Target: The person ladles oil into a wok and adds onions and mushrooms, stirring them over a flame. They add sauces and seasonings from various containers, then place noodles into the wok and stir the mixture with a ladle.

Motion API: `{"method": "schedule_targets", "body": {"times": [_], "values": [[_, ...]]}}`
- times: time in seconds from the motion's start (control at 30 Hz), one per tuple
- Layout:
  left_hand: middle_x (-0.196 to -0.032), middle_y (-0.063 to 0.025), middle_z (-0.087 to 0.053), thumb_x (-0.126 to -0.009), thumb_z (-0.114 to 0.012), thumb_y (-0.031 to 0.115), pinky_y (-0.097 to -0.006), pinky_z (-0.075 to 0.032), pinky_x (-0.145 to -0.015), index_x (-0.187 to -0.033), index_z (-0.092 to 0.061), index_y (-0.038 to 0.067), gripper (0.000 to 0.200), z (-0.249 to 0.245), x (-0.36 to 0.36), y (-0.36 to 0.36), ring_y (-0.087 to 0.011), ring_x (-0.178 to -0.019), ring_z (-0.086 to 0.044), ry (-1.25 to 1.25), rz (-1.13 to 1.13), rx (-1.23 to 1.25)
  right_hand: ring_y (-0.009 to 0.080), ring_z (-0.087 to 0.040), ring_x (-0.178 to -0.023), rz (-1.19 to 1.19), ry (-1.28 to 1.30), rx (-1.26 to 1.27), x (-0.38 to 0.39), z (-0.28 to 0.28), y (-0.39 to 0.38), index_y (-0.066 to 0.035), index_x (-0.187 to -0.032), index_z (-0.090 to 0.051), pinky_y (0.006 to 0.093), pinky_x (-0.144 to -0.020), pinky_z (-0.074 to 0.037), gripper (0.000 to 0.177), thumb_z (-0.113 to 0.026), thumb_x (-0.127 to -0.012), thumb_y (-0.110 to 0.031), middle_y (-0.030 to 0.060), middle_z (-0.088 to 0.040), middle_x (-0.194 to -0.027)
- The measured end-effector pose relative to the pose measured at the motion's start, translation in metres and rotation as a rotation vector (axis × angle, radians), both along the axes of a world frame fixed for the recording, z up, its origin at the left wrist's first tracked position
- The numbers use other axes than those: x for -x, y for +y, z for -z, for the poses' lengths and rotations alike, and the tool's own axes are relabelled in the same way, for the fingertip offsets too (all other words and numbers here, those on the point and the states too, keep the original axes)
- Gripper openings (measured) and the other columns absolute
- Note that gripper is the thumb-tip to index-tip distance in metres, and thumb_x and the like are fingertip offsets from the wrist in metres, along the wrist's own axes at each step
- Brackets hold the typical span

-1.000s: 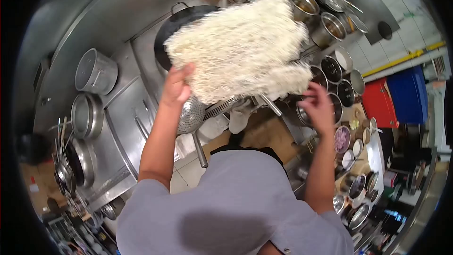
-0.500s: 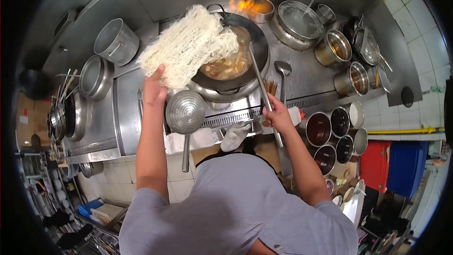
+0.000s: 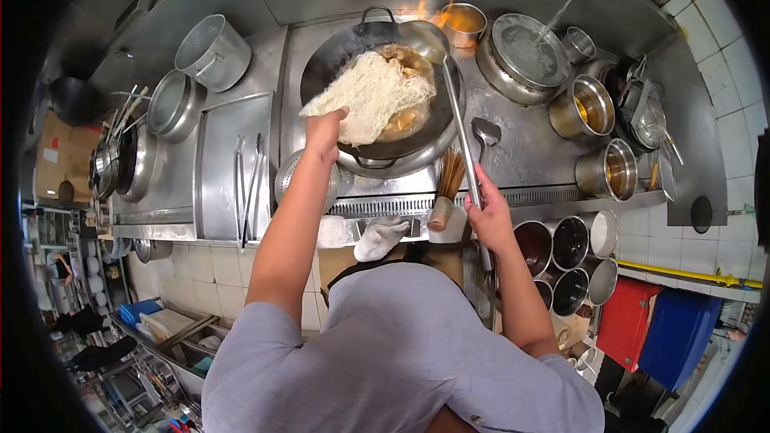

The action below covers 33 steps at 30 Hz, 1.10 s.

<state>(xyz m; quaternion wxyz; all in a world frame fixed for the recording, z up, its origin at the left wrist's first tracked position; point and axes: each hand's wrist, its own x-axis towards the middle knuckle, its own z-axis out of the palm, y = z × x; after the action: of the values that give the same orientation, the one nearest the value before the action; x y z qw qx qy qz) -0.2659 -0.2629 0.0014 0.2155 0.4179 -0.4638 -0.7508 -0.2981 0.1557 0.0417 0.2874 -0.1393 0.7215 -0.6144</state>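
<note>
A pale sheet of thin dried noodles (image 3: 369, 100) lies over the inside of a large black wok (image 3: 321, 60), partly over brown broth with pieces (image 3: 413, 118). My left hand (image 3: 325, 132) grips the near left edge of the sheet at the wok's rim. A long-handled ladle (image 3: 457, 112) is in my right hand (image 3: 488, 212), its fingers wrapped round the lower handle. The ladle's bowl rests at the wok's far right side. Below my left forearm, a perforated skimmer (image 3: 290, 184) is partly hidden.
Flames (image 3: 420, 10) rise behind the wok beside a small metal pot (image 3: 464, 22). A bamboo brush (image 3: 447, 184) and a spatula (image 3: 486, 132) lie to the right. Tongs (image 3: 253, 184) lie on the left counter. Several sauce containers (image 3: 571, 244) stand at the right front.
My left hand has lowered the noodles to the right, from above the wok's left side into it. The ladle's bowl now shows at the wok's far right. The view has shifted.
</note>
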Motion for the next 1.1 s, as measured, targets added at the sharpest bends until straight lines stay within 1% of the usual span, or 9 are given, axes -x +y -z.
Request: {"method": "schedule_targets", "body": {"times": [0.1, 0.17, 0.3, 0.37, 0.6, 0.63, 0.7, 0.97, 1.1], "values": [[-0.141, -0.0230, -0.070, -0.092, -0.085, 0.022, -0.0462, -0.053, -0.112, -0.140, -0.066, -0.010, 0.061, -0.047, -0.018, 0.031, -0.0382, -0.130, -0.069, -0.254, 0.023, 0.428, 0.0079, -0.055, -0.093, -0.086, 0.065, 0.051, -0.001, 0.008, -0.001, -0.011, -0.175, -0.035, 0.0226, -0.093, -0.048, 0.086, -0.063, -0.096, 0.009, -0.0023, -0.059, -0.102], [-0.134, -0.0285, -0.071, -0.087, -0.088, 0.028, -0.0484, -0.056, -0.105, -0.151, -0.051, -0.012, 0.084, -0.042, -0.020, 0.028, -0.0412, -0.128, -0.069, -0.705, 0.250, 1.307, 0.0087, -0.054, -0.091, -0.112, 0.062, 0.041, -0.002, 0.006, -0.006, -0.011, -0.175, -0.036, 0.0230, -0.091, -0.049, 0.086, -0.063, -0.096, 0.010, -0.0013, -0.058, -0.103], [-0.153, -0.0266, -0.059, -0.079, -0.091, 0.046, -0.0536, -0.052, -0.112, -0.162, -0.044, -0.006, 0.108, 0.000, 0.020, 0.011, -0.0447, -0.136, -0.062, -1.048, 0.372, 1.373, 0.0056, -0.050, -0.074, -0.192, 0.113, -0.030, 0.002, 0.025, -0.013, -0.019, -0.175, -0.038, 0.0238, -0.068, -0.048, 0.086, -0.063, -0.098, 0.010, -0.0038, -0.059, -0.102], [-0.154, -0.0228, -0.058, -0.078, -0.091, 0.047, -0.0542, -0.052, -0.112, -0.162, -0.044, -0.005, 0.110, -0.008, 0.030, 0.010, -0.0435, -0.136, -0.062, -1.106, 0.424, 1.289, 0.0221, -0.067, -0.133, -0.212, 0.139, -0.146, 0.003, 0.029, -0.015, -0.010, -0.172, -0.040, 0.0312, -0.114, -0.048, 0.081, -0.066, -0.097, 0.007, 0.0184, -0.065, -0.155], [-0.136, -0.0211, -0.073, -0.084, -0.086, 0.035, -0.0486, -0.057, -0.103, -0.131, -0.071, -0.002, 0.062, -0.005, 0.047, -0.015, -0.0393, -0.128, -0.069, -1.079, 0.464, 1.138, 0.0254, -0.048, -0.156, -0.147, 0.011, -0.081, 0.006, 0.015, -0.008, -0.002, -0.170, -0.039, 0.0304, -0.123, -0.038, 0.078, -0.066, -0.098, 0.006, 0.0213, -0.049, -0.171], [-0.132, -0.0211, -0.076, -0.084, -0.086, 0.035, -0.0476, -0.058, -0.098, -0.126, -0.074, -0.001, 0.057, -0.005, 0.049, -0.024, -0.0397, -0.123, -0.072, -0.965, 0.511, 0.992, 0.0254, -0.048, -0.156, -0.141, 0.016, -0.082, 0.004, 0.016, -0.004, -0.002, -0.170, -0.039, 0.0304, -0.123, -0.038, 0.078, -0.066, -0.098, 0.006, 0.0213, -0.049, -0.171], [-0.127, -0.0210, -0.077, -0.085, -0.087, 0.032, -0.0461, -0.059, -0.096, -0.129, -0.072, -0.001, 0.056, 0.006, 0.053, -0.045, -0.0386, -0.116, -0.074, -0.857, 0.528, 1.046, 0.0060, -0.050, -0.067, -0.089, 0.127, -0.035, 0.000, 0.022, 0.005, -0.019, -0.175, -0.037, 0.0239, -0.060, -0.045, 0.084, -0.063, -0.100, 0.008, -0.0032, -0.059, -0.097], [-0.097, -0.0181, -0.073, -0.092, -0.086, 0.017, -0.0453, -0.051, -0.057, -0.113, -0.069, -0.004, 0.034, 0.002, 0.056, -0.053, -0.0246, -0.072, -0.070, -0.305, 0.364, 0.327, 0.0025, -0.046, -0.071, 0.033, 0.056, 0.026, -0.009, -0.022, 0.017, -0.014, -0.175, -0.036, 0.0203, -0.062, -0.041, 0.082, -0.061, -0.101, 0.010, -0.0042, -0.058, -0.100], [-0.093, -0.0181, -0.075, -0.096, -0.082, 0.023, -0.0487, -0.052, -0.056, -0.092, -0.076, 0.001, 0.023, 0.037, 0.056, -0.034, -0.0273, -0.070, -0.071, -0.429, 0.351, 0.326, 0.0156, -0.065, -0.118, -0.020, 0.210, -0.057, -0.009, -0.016, 0.013, -0.012, -0.174, -0.038, 0.0274, -0.105, -0.050, 0.079, -0.065, -0.102, 0.005, 0.0122, -0.069, -0.142]]}}
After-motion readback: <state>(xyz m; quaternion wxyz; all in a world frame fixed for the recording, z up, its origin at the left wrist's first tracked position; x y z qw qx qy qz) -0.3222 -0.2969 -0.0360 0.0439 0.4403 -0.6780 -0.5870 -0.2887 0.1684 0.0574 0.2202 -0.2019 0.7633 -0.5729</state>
